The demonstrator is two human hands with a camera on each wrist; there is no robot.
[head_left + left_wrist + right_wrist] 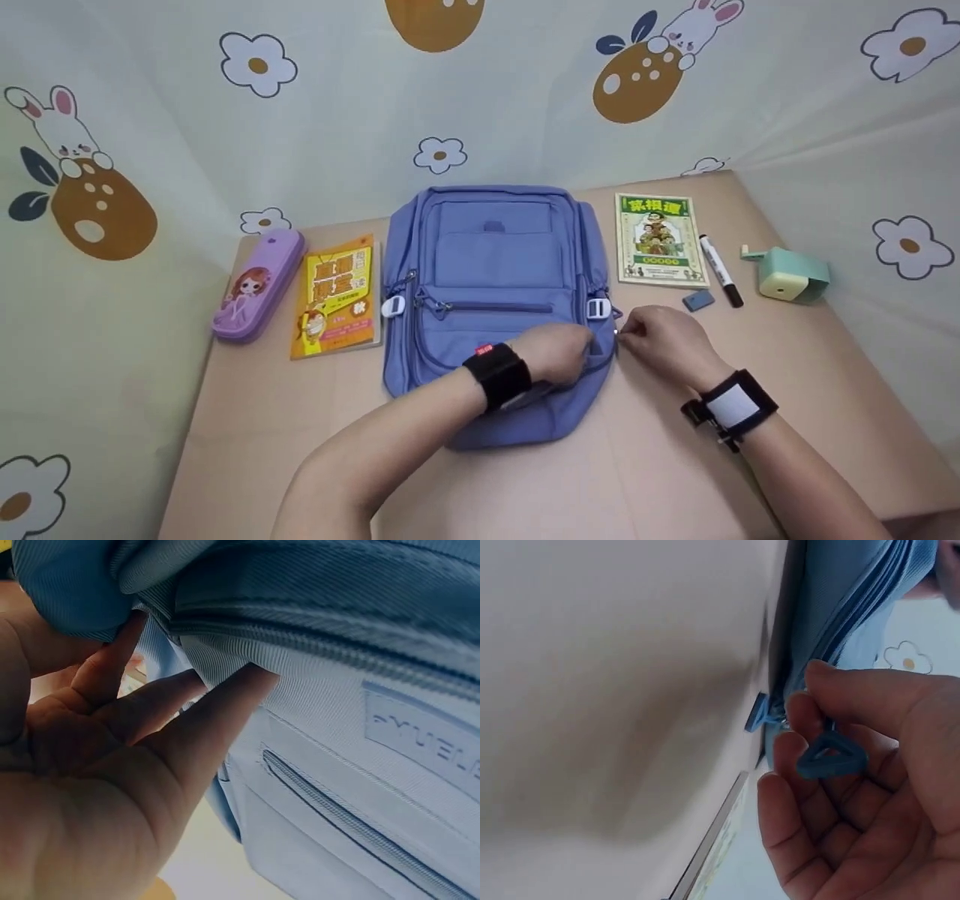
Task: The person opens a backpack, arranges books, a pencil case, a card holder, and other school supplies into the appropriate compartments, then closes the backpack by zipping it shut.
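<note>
A blue backpack [495,259] lies flat on the table, its front pockets facing up. At its lower right side, my left hand [555,352] grips the fabric by the zipper seam. In the left wrist view, some of those fingers rest along the pale front panel [307,690] under the zipper track [300,637]. My right hand [667,337] pinches a zipper pull [832,757] with a triangular end at the bag's right edge. A second triangular pull [757,712] hangs beside it. The zipper line [862,604] runs up the bag's side from the fingertips.
A purple pencil case [259,285] and an orange book [335,300] lie to the left. To the right are a green book [660,240], a marker [720,270], a blue eraser [698,301] and a green pencil sharpener [793,276]. Patterned cloth [337,142] surrounds the table.
</note>
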